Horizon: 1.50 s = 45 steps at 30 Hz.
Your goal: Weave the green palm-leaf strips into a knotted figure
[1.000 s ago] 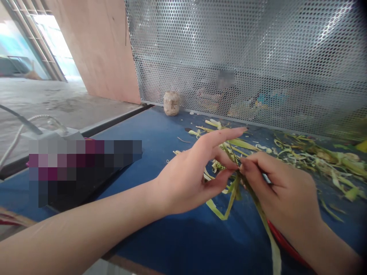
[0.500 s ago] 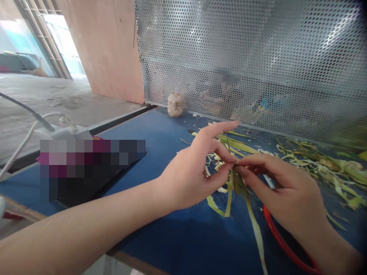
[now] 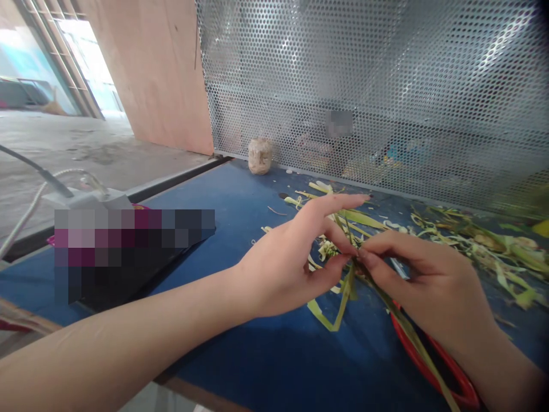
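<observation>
My left hand (image 3: 295, 257) pinches a long green leaf strip (image 3: 412, 337) between thumb and fingertips, with its index finger stretched out above. Against it, the thumb and index finger of my right hand (image 3: 429, 286) close on the same strip. One end of the strip hangs down toward the lower right. A second, folded green strip (image 3: 328, 320) dangles below the fingertips. Beneath my right hand lies a red loop (image 3: 465, 389), partly hidden; a shiny metal piece (image 3: 400, 268) shows between the fingers. What lies exactly at the pinch is covered by the fingers.
Leaf scraps (image 3: 493, 252) are strewn across the blue tabletop (image 3: 240, 366). A pale jar-like object (image 3: 259, 156) stands by the perforated metal panel (image 3: 343, 68). At left sit a white power adapter (image 3: 88, 199) with cables and a blurred-out dark object (image 3: 137, 280).
The hanging strip has swung to the right and now crosses over the red loop. Both hands keep their pinch close together. The view has shifted slightly.
</observation>
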{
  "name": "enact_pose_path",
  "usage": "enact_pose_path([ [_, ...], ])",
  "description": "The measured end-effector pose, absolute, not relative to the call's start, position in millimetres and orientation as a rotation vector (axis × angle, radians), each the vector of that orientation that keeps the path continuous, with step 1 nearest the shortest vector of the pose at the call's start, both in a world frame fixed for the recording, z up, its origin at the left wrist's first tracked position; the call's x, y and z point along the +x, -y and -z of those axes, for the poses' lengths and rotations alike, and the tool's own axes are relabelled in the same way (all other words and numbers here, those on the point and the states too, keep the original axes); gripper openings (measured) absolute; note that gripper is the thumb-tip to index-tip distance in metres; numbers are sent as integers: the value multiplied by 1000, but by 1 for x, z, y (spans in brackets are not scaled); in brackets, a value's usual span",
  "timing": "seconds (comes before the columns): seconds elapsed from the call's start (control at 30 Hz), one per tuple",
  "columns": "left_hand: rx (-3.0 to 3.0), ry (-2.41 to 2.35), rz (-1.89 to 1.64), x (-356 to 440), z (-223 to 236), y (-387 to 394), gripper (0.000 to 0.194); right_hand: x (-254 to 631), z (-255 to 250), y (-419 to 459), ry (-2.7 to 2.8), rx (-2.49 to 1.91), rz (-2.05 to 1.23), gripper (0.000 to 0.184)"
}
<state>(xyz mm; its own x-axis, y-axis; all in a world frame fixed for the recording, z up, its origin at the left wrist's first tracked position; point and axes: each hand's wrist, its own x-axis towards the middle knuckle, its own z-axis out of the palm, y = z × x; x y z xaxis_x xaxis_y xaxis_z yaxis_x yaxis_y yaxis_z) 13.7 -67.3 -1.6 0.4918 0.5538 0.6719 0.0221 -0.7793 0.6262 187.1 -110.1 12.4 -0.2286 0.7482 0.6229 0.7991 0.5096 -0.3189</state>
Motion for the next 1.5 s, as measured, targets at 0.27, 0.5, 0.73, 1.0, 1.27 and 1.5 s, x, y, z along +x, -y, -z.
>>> enact_pose_path([
  [0.27, 2266, -450, -1256, 14, -1, 66, 60, 187, -12, 113, 2050, -1279, 106, 16],
  [0.5, 2308, -364, -1262, 13, 1, 65, 55, 187, -14, 114, 2085, -1282, 100, 22],
  [0.73, 2239, -339, -1196, 15, 2, 67, 59, 191, -11, 115, 2114, -1322, 75, 25],
  [1.0, 2154, -412, -1216, 17, 2, 70, 52, 190, -15, 111, 1987, -1327, -144, 32],
  [1.27, 2074, -625, -1370, 14, -5, 65, 48, 184, -16, 111, 1688, -1200, -651, 15],
  [1.5, 2096, -603, -1471, 13, -5, 67, 46, 183, -13, 106, 1773, -1199, -595, 9],
])
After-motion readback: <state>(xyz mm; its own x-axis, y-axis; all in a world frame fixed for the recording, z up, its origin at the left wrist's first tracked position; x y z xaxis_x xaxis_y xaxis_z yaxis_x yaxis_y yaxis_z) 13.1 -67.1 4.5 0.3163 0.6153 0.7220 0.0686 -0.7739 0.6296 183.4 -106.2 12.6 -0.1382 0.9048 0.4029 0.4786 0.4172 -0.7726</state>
